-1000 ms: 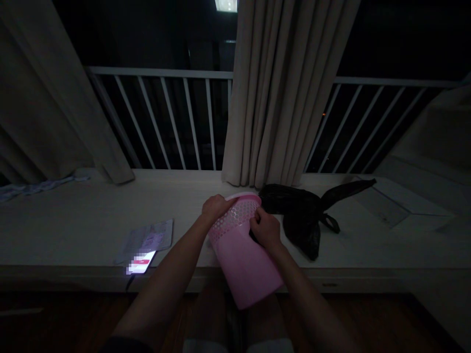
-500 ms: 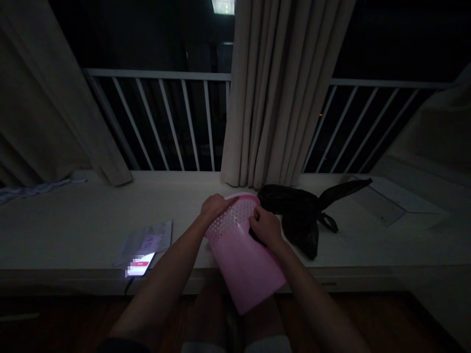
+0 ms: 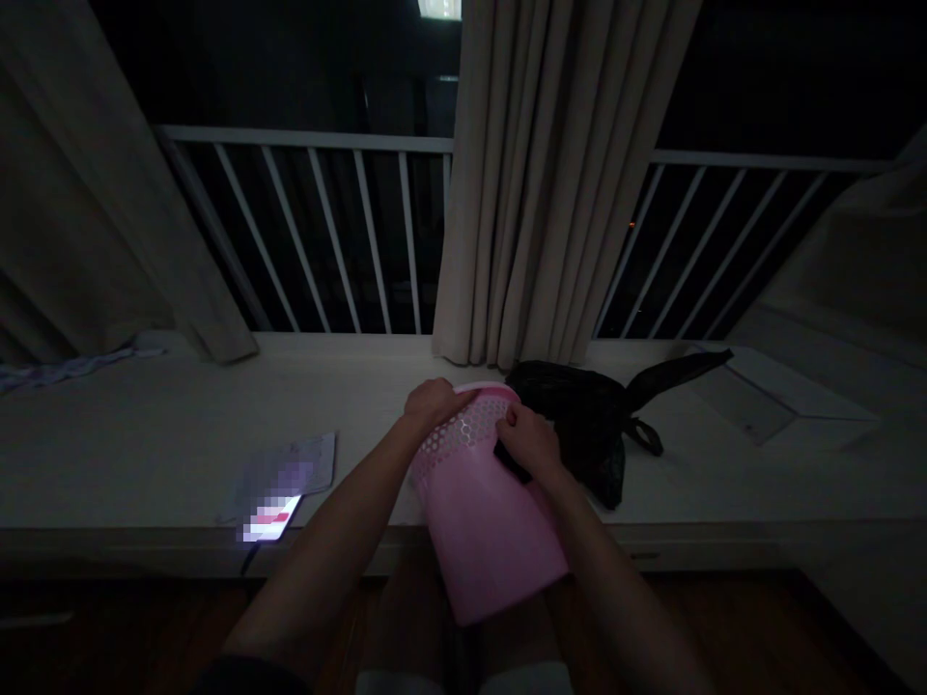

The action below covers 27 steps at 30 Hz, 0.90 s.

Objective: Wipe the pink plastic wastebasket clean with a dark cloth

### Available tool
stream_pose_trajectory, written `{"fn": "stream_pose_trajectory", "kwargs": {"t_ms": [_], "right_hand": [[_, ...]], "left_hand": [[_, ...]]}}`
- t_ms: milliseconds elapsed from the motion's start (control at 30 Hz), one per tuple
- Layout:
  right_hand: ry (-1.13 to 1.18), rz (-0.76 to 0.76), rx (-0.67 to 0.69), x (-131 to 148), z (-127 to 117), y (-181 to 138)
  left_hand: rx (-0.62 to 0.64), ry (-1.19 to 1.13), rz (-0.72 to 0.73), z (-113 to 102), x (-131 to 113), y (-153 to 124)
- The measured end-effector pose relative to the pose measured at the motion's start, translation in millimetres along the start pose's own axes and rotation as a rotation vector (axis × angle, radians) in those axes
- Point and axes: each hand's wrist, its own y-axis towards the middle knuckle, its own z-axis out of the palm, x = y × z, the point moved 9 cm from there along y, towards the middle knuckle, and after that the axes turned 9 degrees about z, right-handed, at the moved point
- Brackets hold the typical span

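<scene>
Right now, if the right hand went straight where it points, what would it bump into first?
Most likely the pink bin: the right hand is up against or very near its holed band, though depth is hard to tell.

The pink bin (image 3: pixel 487 541) tilts at six o'clock, pierced rim toward twelve; a black piece (image 3: pixel 513 463) overlaps at one.

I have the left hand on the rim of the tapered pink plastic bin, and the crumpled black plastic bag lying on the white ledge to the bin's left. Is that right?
One slip: the crumpled black plastic bag lies to the right of the tapered pink plastic bin, not its left, as the head view shows.
</scene>
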Motion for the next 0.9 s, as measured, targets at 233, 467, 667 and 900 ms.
{"fn": "stream_pose_trajectory", "kwargs": {"t_ms": [233,467,667,900], "right_hand": [[0.036,-0.018,-0.132,-2,3,-8],[0.091,-0.052,-0.146,-5,3,-9],[0.058,-0.116,-0.138,-1,6,-9],[0.038,-0.230,-0.130,8,6,-14]], "left_hand": [[-0.058,0.059,0.014,2,2,-1],[-0.022,0.051,0.010,3,3,2],[-0.035,0.027,-0.049,4,9,0],[-0.066,0.048,-0.079,0,5,-5]]}}
